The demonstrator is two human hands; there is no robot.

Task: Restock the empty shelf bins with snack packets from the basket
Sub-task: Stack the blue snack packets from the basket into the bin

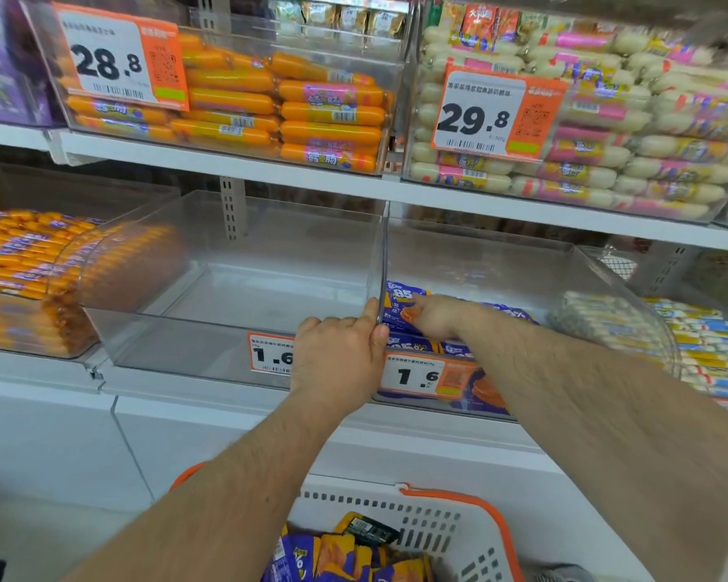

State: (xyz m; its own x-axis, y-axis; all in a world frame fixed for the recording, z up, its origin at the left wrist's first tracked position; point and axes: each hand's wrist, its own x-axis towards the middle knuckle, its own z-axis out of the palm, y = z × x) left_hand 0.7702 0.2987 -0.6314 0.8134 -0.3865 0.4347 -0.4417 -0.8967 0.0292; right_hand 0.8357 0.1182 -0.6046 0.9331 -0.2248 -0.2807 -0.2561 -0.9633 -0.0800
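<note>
From my head camera, my left hand [340,355] is clamped on the clear divider edge [381,287] where the two low bins meet: thumb on the right face, fingers curled over the front lip of the empty bin [211,329]. My right hand [431,317] reaches over the front of the right bin [606,296] and rests on the purple snack packets [400,298] already lying there. Its fingers are folded down onto the top packet, but I cannot tell whether that grip is pinching the packet or only pressing it flat.

I judge the step to be settling this stack. To do it well I keep my left grip firm on the divider so the bin does not slide or tip while my right hand pushes. I press the packets down and back, away from my right grip, so they lie flat in rows with the front price label [412,375] unobstructed. I should not cram them against the wall; the foil would crease.

The bin just left of my left grip holds nothing, so most of the job remains. The basket [450,522] sits below both forearms, well under my grips, with more purple and orange packets heaped inside. Next I would let go with my right hand, drop straight down for another handful, and keep my left hand on the divider.
</note>
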